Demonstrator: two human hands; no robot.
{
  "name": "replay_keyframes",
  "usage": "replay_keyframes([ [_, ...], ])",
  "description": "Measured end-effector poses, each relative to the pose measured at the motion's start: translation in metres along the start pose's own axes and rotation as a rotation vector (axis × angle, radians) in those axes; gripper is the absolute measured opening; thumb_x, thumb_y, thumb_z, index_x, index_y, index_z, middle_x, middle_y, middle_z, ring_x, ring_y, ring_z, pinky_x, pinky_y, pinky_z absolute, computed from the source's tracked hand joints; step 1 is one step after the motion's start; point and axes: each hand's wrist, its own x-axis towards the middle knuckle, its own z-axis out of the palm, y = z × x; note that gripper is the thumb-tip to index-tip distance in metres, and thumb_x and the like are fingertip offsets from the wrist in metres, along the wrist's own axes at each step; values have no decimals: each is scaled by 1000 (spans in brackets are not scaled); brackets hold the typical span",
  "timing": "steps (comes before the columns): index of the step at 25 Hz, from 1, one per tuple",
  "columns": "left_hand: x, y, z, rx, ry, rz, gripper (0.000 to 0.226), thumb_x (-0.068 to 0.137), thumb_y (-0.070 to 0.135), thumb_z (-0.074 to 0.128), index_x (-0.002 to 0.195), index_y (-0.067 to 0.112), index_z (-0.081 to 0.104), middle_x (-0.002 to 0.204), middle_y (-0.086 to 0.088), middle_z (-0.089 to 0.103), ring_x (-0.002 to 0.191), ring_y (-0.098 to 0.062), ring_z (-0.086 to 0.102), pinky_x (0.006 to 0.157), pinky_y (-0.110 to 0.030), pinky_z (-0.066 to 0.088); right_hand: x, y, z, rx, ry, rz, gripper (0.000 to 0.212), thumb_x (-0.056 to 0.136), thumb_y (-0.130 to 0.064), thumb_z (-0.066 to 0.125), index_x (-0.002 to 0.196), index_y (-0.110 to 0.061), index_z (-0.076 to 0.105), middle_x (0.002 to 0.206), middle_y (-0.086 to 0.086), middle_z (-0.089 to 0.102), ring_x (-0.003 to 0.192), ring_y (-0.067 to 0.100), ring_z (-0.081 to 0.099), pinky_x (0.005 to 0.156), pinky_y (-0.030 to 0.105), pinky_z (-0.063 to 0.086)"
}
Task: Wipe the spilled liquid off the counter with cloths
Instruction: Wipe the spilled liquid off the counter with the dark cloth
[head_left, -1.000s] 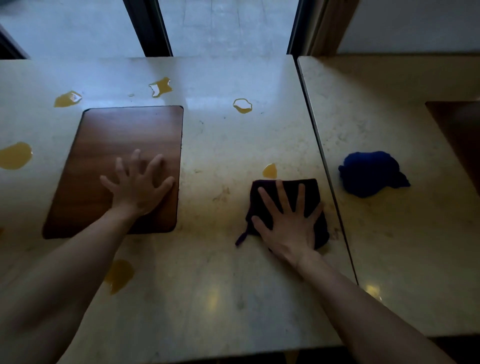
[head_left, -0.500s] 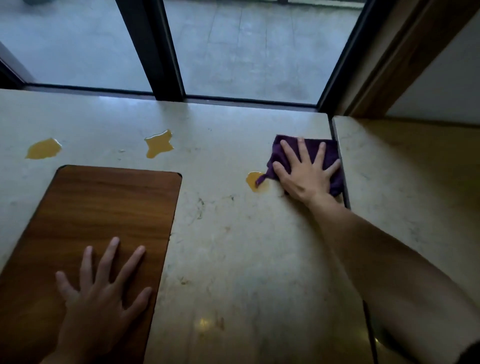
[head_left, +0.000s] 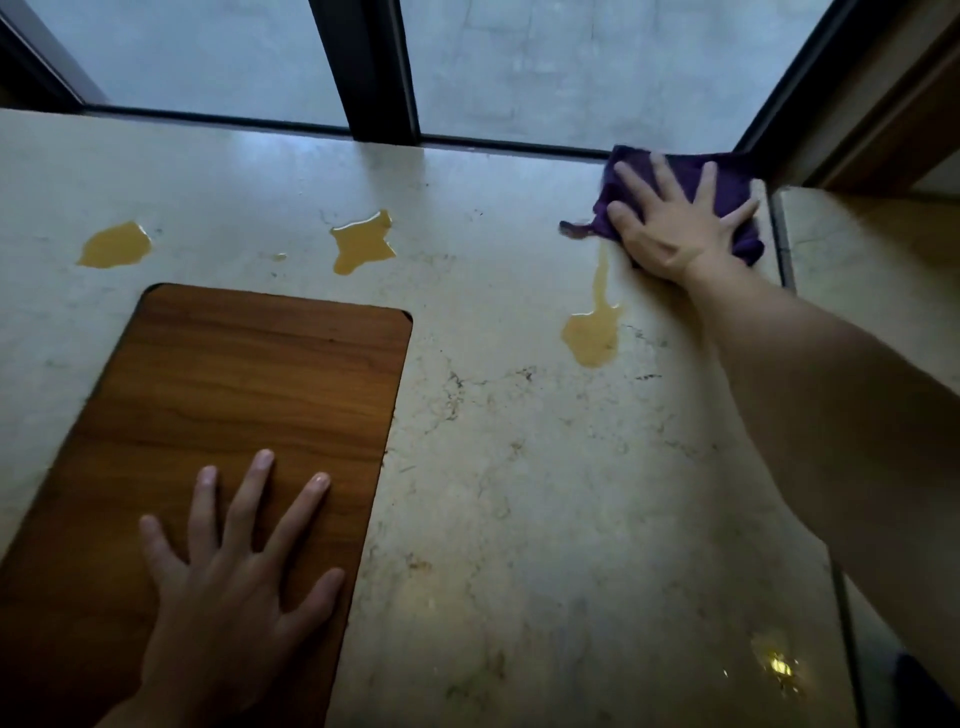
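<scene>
My right hand (head_left: 675, 234) presses flat on the purple cloth (head_left: 727, 176) at the desk's (head_left: 519, 467) far corner; left (head_left: 234, 587) rests open, empty. Three yellow puddles (head_left: 592, 335) remain (one smeared): mostly unfinished.

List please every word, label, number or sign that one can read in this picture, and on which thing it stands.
None: no text, label, number or sign is visible anywhere.
The purple cloth, the wooden board, the counter and the window frame show no print at all.
</scene>
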Motion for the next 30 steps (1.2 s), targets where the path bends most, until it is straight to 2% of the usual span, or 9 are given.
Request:
replay_keyframes([
  [6,0,-3,3,-18,6,19,81,82,83,14,152,43,23,162,-12,20,141,-52,21,96,-84,18,-151,-27,32,-14,-8,-149,55,93,-71,12,145,-63,-3,162,-21,-13,148,34,-19,103,79,-10],
  [11,2,-3,4,-94,68,33,83,79,84,9,151,44,22,161,-12,19,142,-53,15,100,-83,10,-360,-38,87,-72,61,-94,56,93,-69,8,147,-61,-3,164,-15,-5,150,39,-6,104,80,-1],
  [14,2,-8,-1,-143,31,32,83,76,86,7,150,49,14,164,-7,8,146,-48,5,104,-81,4,-494,-47,118,-38,9,-9,56,93,-70,8,147,-61,-6,161,-19,-15,149,32,-14,107,76,-5],
  [17,2,-7,-10,-191,-42,57,78,79,86,18,149,52,11,165,-3,3,147,-46,-1,105,-81,2,-606,-66,143,-79,18,24,57,96,-67,16,151,-51,17,163,-9,18,148,37,11,105,76,10],
  [19,2,-11,-16,-176,-81,71,77,80,85,22,148,53,11,165,-3,3,147,-45,-1,105,-80,2,-649,-92,153,-112,-2,16,58,96,-66,19,151,-48,24,162,-8,23,146,40,18,103,77,15],
  [22,9,-27,-23,-120,-77,178,76,79,85,24,147,55,13,163,-3,9,146,-45,8,104,-80,0,-654,-138,160,-123,-25,-107,61,92,-66,29,151,-48,26,162,-8,24,145,43,22,100,79,18],
  [24,22,-48,-24,-79,-12,307,78,75,88,20,146,56,18,160,-3,18,143,-43,16,102,-82,0,-616,-153,153,-74,-28,-123,62,91,-67,31,151,-49,24,162,-9,25,146,42,18,100,78,16],
  [27,35,-84,-22,-13,28,430,83,71,92,17,146,57,20,157,1,22,142,-43,16,100,-84,8,-511,-150,137,-26,33,-28,61,92,-72,16,150,-55,10,165,-11,6,149,41,-3,104,78,2],
  [30,33,-94,-7,-35,34,439,82,74,92,23,147,58,15,161,0,17,145,-45,11,102,-82,12,-367,-139,111,-30,122,29,60,92,-72,14,150,-57,6,166,-7,4,149,43,-2,105,79,2],
])
